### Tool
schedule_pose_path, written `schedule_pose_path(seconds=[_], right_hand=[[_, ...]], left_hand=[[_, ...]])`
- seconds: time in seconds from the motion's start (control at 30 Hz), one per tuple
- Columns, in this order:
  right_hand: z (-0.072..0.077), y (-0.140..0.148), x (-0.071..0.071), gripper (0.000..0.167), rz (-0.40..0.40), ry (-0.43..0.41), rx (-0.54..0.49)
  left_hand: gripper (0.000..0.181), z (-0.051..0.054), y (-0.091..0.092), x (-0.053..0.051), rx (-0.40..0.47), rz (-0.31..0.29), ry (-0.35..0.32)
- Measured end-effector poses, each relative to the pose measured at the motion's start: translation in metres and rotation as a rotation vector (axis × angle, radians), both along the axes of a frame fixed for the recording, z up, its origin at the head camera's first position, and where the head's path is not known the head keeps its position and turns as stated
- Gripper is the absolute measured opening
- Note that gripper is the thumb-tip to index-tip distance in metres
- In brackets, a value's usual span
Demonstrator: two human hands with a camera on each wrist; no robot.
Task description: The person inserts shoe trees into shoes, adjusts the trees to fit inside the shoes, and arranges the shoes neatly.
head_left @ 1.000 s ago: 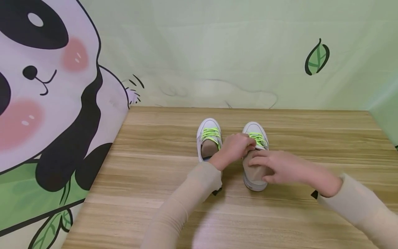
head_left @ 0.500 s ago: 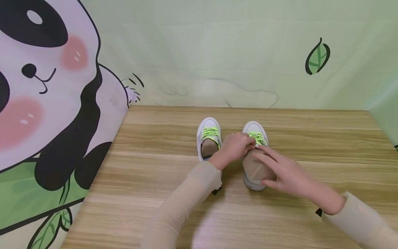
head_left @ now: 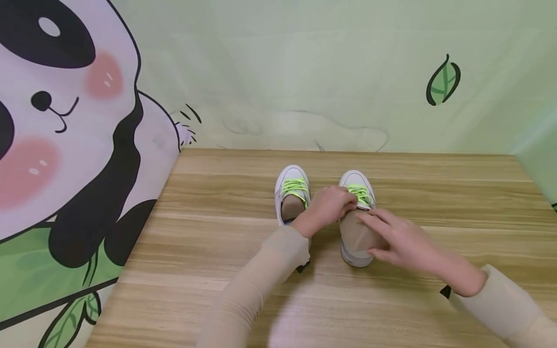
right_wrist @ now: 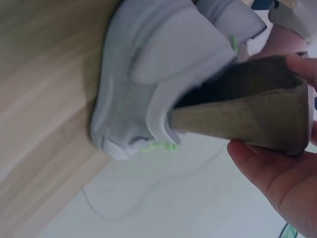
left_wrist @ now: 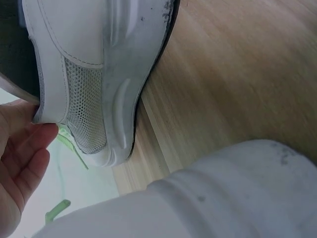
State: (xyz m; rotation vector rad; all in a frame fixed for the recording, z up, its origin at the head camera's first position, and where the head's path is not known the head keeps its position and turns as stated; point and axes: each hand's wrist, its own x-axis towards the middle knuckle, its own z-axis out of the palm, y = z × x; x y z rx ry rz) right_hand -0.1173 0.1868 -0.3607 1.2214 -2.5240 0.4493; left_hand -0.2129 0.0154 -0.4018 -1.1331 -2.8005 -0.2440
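Observation:
Two white sneakers with neon-green laces stand side by side, the left sneaker and the right sneaker. My left hand pinches the right sneaker's upper edge near the laces, thumb inside the opening in the left wrist view. A brown, hollow, cardboard-like shoe insert sticks up out of the right sneaker. My right hand holds its raised end between thumb and fingers. A similar brown insert sits in the left sneaker. My left hand and forearm hide part of both sneakers in the head view.
The sneakers stand on a wood-grain tabletop. Behind rises a pale green backdrop with a printed leaf. A large printed panda covers the left side.
My right hand first shifted lower and reached its fingers forward along the insert, then drew slightly back from the laces. My left hand keeps its place on the right sneaker.

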Motion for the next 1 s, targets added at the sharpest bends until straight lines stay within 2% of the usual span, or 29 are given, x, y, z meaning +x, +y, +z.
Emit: schedule_pose_path(seconds=[0.17, 0.4, 0.63, 0.87, 0.93, 1.0], right_hand=[[0.011, 0.001, -0.002, 0.068, 0.022, -0.017, 0.05], [0.02, -0.001, -0.007, 0.068, 0.006, -0.137, 0.131], [0.006, -0.003, -0.018, 0.067, -0.035, -0.157, 0.146], [-0.007, -0.003, -0.023, 0.067, -0.037, -0.093, 0.084], [-0.009, -0.001, -0.022, 0.068, -0.056, -0.118, 0.062], [-0.011, 0.003, -0.019, 0.069, -0.097, -0.18, 0.02]], left_hand=[[0.015, -0.001, -0.001, 0.0, 0.004, -0.011, -0.007], [0.015, 0.0, 0.0, -0.001, -0.022, -0.007, -0.022], [0.016, -0.002, 0.0, -0.001, -0.032, -0.004, -0.025], [0.017, 0.0, 0.0, -0.001, -0.028, 0.002, -0.021], [0.017, 0.0, 0.0, 0.0, -0.02, 0.002, -0.009], [0.017, 0.0, 0.0, 0.001, -0.011, -0.002, 0.002]])
